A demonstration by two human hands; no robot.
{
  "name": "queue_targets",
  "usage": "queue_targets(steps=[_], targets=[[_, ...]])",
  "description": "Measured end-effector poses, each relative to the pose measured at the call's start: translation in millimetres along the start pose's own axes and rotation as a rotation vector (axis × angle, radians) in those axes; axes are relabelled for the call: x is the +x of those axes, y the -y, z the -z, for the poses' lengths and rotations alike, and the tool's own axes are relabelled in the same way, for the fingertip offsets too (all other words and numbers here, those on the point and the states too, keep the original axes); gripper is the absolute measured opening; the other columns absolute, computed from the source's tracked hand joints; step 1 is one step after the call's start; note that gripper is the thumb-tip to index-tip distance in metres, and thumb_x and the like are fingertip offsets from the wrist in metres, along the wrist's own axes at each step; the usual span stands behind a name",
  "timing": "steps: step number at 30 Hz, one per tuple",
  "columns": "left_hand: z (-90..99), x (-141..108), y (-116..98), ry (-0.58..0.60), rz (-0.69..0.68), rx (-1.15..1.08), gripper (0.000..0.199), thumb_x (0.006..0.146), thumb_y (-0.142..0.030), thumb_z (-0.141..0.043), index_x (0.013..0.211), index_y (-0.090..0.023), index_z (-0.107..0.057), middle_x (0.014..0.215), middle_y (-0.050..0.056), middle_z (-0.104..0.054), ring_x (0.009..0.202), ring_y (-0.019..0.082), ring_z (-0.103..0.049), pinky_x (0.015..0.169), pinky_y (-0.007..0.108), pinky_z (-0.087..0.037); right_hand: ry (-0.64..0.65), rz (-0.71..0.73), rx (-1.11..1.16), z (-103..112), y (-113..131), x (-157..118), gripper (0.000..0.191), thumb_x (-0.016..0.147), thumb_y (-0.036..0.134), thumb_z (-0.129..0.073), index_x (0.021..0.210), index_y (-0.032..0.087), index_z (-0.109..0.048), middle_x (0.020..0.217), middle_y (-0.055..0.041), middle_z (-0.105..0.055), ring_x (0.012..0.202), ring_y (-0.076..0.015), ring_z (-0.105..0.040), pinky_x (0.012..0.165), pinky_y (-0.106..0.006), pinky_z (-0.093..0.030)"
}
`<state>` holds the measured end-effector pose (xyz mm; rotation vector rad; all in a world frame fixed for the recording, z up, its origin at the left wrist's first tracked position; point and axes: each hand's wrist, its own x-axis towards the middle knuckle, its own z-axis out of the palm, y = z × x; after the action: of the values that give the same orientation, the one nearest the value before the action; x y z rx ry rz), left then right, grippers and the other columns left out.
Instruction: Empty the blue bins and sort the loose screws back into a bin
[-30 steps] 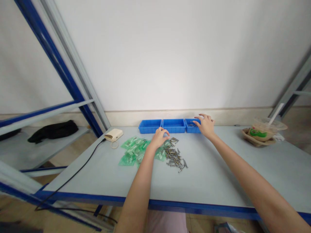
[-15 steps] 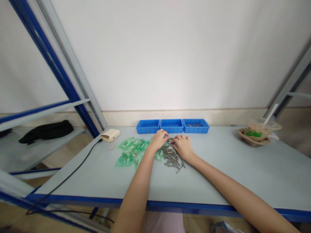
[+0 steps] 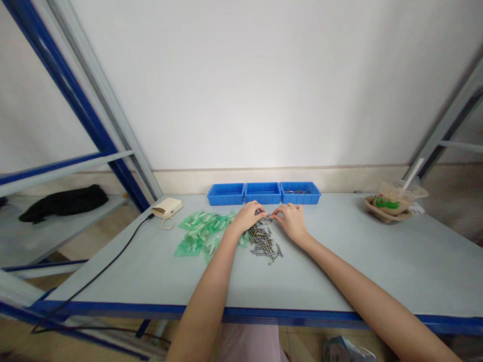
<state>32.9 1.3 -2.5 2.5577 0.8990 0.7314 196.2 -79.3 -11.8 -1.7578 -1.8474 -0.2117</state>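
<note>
with the left hand (image 3: 246, 218) and right hand (image 3: 293, 220) nearly meeting over the far end of the loose screws (image 3: 261, 237), right of the green bags (image 3: 199, 231), i cannot tell whether their curled fingertips pinch one, and crowded fingers could knock screws astray.

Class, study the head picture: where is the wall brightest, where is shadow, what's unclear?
Head view: the wall is palest around its middle, duller toward the right; head view: a faint shadow edges the right forearm; head view: metal bits between left hand and right hand are too small to tell apart.
</note>
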Motion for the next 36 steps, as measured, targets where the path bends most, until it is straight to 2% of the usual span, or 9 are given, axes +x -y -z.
queue_targets(steps=[3, 7, 12, 15, 20, 25, 28, 32, 36], targets=[[-0.1, 1.8, -7.3, 0.018, -0.014, -0.1, 0.023, 0.079, -0.039, -0.056, 0.082, -0.018, -0.065, 0.085, 0.003, -0.062, 0.081, 0.016, -0.056, 0.076, 0.026, -0.043, -0.045, -0.058, 0.034, 3.2, -6.7, 1.4, 0.028, 0.089, 0.036, -0.046, 0.079, 0.024, -0.069, 0.085, -0.003, -0.07, 0.086, -0.0209, -0.056, 0.072, -0.033, -0.025], [-0.9, 3.2, -15.5, 0.009, -0.025, -0.107, 0.019, 0.079, -0.033, -0.057, 0.08, -0.017, -0.067, 0.083, 0.004, -0.065, 0.079, 0.016, -0.057, 0.075, 0.025, -0.042, -0.069, -0.117, 0.113, 3.5, -13.7, 3.8, 0.036, 0.091, 0.041, -0.04, 0.078, 0.023, -0.068, 0.081, -0.0033, -0.07, 0.083, -0.0203, -0.057, 0.071, -0.032, -0.025], [-0.4, 2.4, -21.7, 0.001, -0.024, -0.085, 0.026, 0.085, -0.029, -0.046, 0.078, -0.016, -0.067, 0.08, 0.004, -0.067, 0.078, 0.016, -0.058, 0.073, 0.024, -0.041, -0.058, -0.007, 0.179, 8.7, -16.6, 5.8, 0.026, 0.09, 0.037, -0.044, 0.085, 0.024, -0.066, 0.084, -0.0006, -0.07, 0.08, -0.0177, -0.058, 0.073, -0.031, -0.024], [-2.1, 2.7, -21.3, 0.007, -0.008, -0.115, 0.029, 0.086, -0.03, -0.043, 0.077, -0.015, -0.066, 0.079, 0.004, -0.068, 0.076, 0.016, -0.059, 0.072, 0.023, -0.042, -0.081, 0.068, 0.1, 14.2, -16.2, 5.3, 0.024, 0.09, 0.035, -0.045, 0.086, 0.025, -0.066, 0.084, -0.0015, -0.07, 0.08, -0.0179, -0.057, 0.074, -0.032, -0.022], [-7.3, 5.5, -17.0, -0.024, -0.019, -0.231, 0.018, 0.081, -0.029, -0.052, 0.085, -0.016, -0.064, 0.085, 0.003, -0.069, 0.078, 0.015, -0.061, 0.073, 0.023, -0.044, -0.075, 0.106, -0.058, 18.5, -15.8, 5.2, 0.027, 0.092, 0.033, -0.043, 0.084, 0.022, -0.067, 0.082, -0.0034, -0.07, 0.079, -0.0187, -0.056, 0.072, -0.032, -0.021], [-6.0, 5.8, -18.4, -0.086, 0.002, -0.243, 0.018, 0.079, -0.026, -0.054, 0.093, -0.018, -0.062, 0.078, 0.001, -0.068, 0.07, 0.014, -0.06, 0.069, 0.022, -0.043, -0.036, 0.139, -0.086, 18.1, -16.4, 6.1, 0.028, 0.092, 0.032, -0.043, 0.079, 0.022, -0.066, 0.078, -0.0024, -0.07, 0.079, -0.0188, -0.056, 0.074, -0.032, -0.02], [-4.0, 4.1, -21.2, -0.076, -0.012, -0.21, 0.014, 0.08, -0.026, -0.053, 0.085, -0.017, -0.063, 0.071, 0.0, -0.066, 0.066, 0.013, -0.058, 0.065, 0.021, -0.041, -0.032, 0.163, -0.08, 18.3, -16.0, 5.9, 0.025, 0.092, 0.031, -0.044, 0.082, 0.022, -0.065, 0.079, -0.0018, -0.07, 0.079, -0.0186, -0.057, 0.075, -0.032, -0.02], [-2.9, 1.8, -24.4, -0.051, -0.019, -0.142, 0.024, 0.084, -0.03, -0.048, 0.073, -0.016, -0.063, 0.064, 0.0, -0.064, 0.061, 0.012, -0.055, 0.062, 0.02, -0.039, -0.033, 0.214, -0.025, 19.1, -15.2, 5.4, 0.019, 0.091, 0.03, -0.046, 0.095, 0.023, -0.063, 0.085, -0.0015, -0.07, 0.077, -0.0165, -0.059, 0.076, -0.031, -0.021], [-3.7, 0.8, -25.3, -0.062, -0.02, -0.145, 0.029, 0.086, -0.033, -0.045, 0.072, -0.016, -0.063, 0.065, 0.0, -0.064, 0.061, 0.012, -0.055, 0.063, 0.021, -0.038, 0.001, 0.219, -0.014, 19.3, -16.0, 5.8, 0.021, 0.091, 0.031, -0.045, 0.091, 0.021, -0.064, 0.08, -0.0021, -0.071, 0.069, -0.015, -0.06, 0.075, -0.03, -0.023]])
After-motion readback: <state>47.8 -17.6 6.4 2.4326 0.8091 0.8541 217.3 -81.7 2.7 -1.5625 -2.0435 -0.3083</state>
